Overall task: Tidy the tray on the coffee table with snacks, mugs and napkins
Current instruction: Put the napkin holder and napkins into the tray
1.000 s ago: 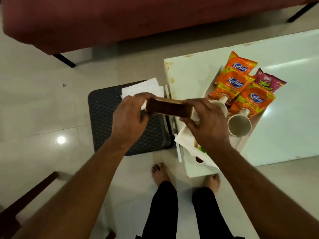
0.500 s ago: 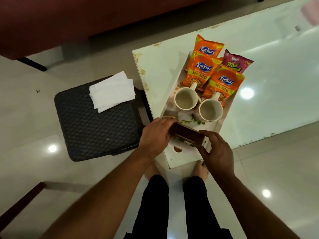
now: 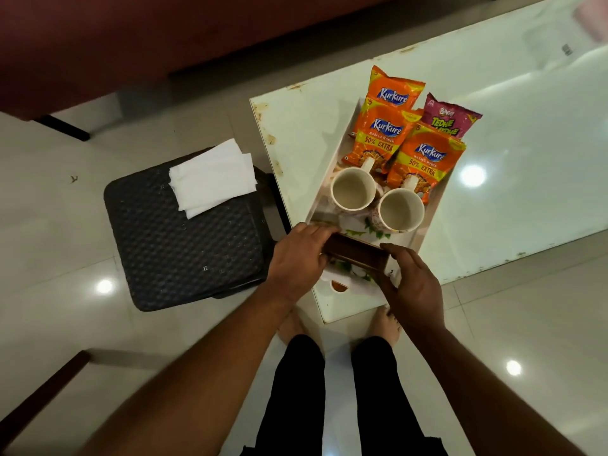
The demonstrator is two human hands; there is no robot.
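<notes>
One coffee table (image 3: 526,159) filled the upper right, and a dark stool (image 3: 184,245) at centre left bore the napkins (image 3: 212,177). The tray (image 3: 357,288), right of centre, carried snack packets (image 3: 378,136) and two mugs (image 3: 353,191). At its lower end the left hand (image 3: 296,261) and right hand (image 3: 413,284) gripped the ends of a brown holder (image 3: 357,253), probably seating it. Fetching the napkins looked next.

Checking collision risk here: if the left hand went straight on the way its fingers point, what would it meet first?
Probably the left mug, standing in the tray just beyond the fingers of the left hand, which grips the brown box. Height is unclear, so it might pass over.
</notes>
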